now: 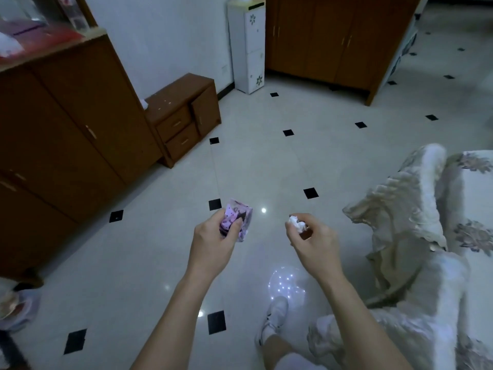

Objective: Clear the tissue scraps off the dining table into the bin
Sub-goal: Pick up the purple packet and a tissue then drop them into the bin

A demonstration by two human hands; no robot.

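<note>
- Hands over a pale tiled floor (160, 252) with small black diamond insets; both bare forearms enter from the bottom edge and reach toward the centre of the frame.
- Left hand (213, 243), just left of centre: fingers curled tight around a crumpled pink-purple wrapper (237, 218) with dark dots; the thumb presses on its front, and its upper end stands out above the fingers.
- Right hand (312, 240), just right of centre: thumb and fingertips pinched narrowly on a small white tissue wad (296, 223), which shows at the top of the hand, partly covered by the fingers.
- The two hands are held apart at about the same height, above the floor, with neither touching the other.
- Containers: no bin can be made out in this view. At the upper left, a brown cabinet (66, 134) with its doors closed carries blurred red and white items on top; what they are cannot be told.
- Beside it, left of upper centre, a low brown drawer unit (184, 121) with its drawers closed; white flecks lie on its top.
- Upper centre: a white narrow stand (249, 46) with flower marks against the wall; at the upper right, a brown wardrobe (333, 38), doors closed.
- Right edge: a sofa (416, 222) under a pale floral cover.
- Bottom centre: a white shoe (274, 316) on the floor between the forearms.
</note>
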